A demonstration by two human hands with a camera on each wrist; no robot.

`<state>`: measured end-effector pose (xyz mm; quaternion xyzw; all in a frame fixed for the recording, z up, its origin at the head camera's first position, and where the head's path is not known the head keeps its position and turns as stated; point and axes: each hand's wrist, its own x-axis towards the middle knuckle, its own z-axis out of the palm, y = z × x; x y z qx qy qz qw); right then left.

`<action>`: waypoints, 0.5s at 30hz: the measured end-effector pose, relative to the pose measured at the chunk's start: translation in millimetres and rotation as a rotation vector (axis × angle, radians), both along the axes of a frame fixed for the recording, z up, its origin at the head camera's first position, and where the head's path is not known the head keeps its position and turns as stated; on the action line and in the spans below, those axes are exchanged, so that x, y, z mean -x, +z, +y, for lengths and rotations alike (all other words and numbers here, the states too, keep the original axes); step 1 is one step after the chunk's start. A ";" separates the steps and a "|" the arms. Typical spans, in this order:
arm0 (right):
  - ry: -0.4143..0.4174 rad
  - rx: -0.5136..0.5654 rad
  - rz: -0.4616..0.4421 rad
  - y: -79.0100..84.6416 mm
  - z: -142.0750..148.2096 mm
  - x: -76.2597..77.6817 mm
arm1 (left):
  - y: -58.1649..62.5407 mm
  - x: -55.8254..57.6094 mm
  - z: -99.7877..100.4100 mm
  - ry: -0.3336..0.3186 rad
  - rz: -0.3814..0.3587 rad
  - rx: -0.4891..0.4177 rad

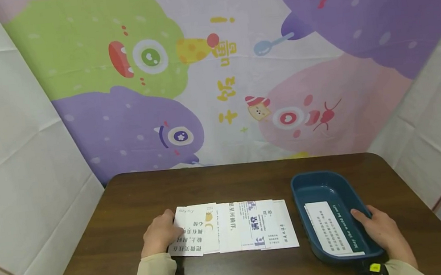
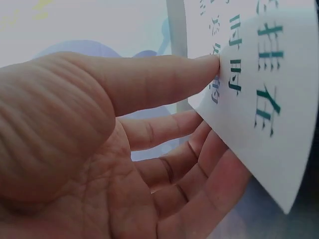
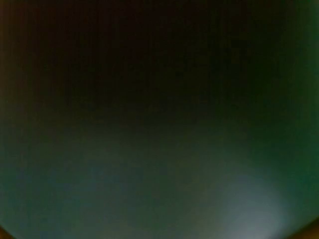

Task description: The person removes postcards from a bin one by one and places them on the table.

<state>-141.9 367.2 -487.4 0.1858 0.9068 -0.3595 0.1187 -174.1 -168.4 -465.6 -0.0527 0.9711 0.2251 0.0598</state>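
Note:
My left hand (image 1: 159,234) is at the left end of a row of overlapping printed cards (image 1: 250,226) on the table. In the left wrist view its thumb lies on the printed face of the leftmost card (image 2: 249,74), with the fingers behind the edge, pinching it. Green characters run over that white card. My right hand (image 1: 385,230) grips the right rim of a dark blue tray (image 1: 324,185), thumb over the rim; the other fingers are mostly hidden. Inside the tray lies a white and green card (image 1: 329,229) with printed text. The right wrist view is dark and blurred.
The brown wooden table (image 1: 225,179) has rounded far corners. Behind it hangs a cloth (image 1: 237,144) with cartoon monsters, and white sheets (image 1: 22,131) stand at both sides. The tray sits to the right of the card row, a narrow gap between them.

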 end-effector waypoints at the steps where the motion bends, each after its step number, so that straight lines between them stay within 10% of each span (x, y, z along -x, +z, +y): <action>1: 0.000 -0.001 -0.001 -0.2 0.2 0.0 | 0.6 -0.1 -0.1 -0.002 0.000 -0.004; 15: 0.002 -0.013 0.008 -1.2 -0.1 0.5 | 0.3 3.1 -6.8 0.029 0.018 -0.073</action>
